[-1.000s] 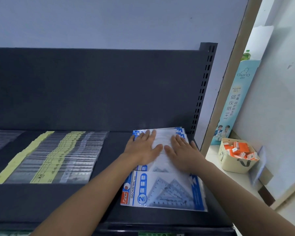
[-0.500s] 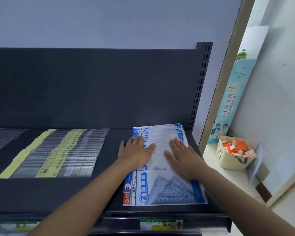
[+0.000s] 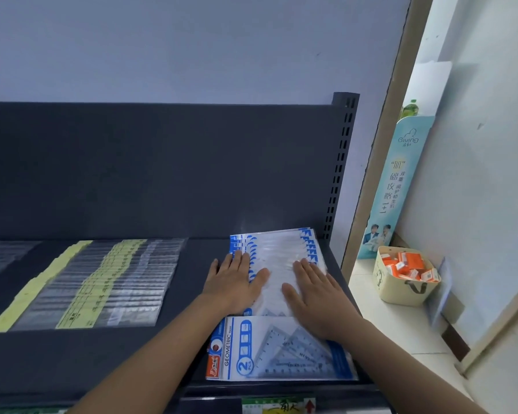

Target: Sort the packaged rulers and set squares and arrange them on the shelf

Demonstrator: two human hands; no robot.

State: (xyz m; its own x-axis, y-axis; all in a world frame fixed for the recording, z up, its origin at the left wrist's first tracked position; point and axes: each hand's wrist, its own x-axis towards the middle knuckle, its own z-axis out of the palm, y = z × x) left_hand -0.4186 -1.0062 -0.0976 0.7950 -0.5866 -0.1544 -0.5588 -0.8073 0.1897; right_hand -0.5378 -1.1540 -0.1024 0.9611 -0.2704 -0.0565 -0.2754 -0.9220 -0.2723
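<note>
Front edge of the dark shelf, with a green-and-yellow price label on its lip. Directly behind the lip, at the shelf's right end, lies the front set-square pack, flat, blue and white, printed "GEOMETRIC". Behind it, a fanned row of set-square packs overlaps back toward the rear panel. The left hand lies flat on the row's left edge, fingers straight and together, holding nothing. The right hand lies flat on the row's right part, fingers straight and slightly spread, its heel over the front pack. To the left, well apart, overlapping ruler packs with yellow cards lie in rows. A perforated upright bounds the shelf at right. Beyond it, on a pale ledge, a cream basket holds orange boxes; a light-blue display card stands behind, a green bottle above it.
</note>
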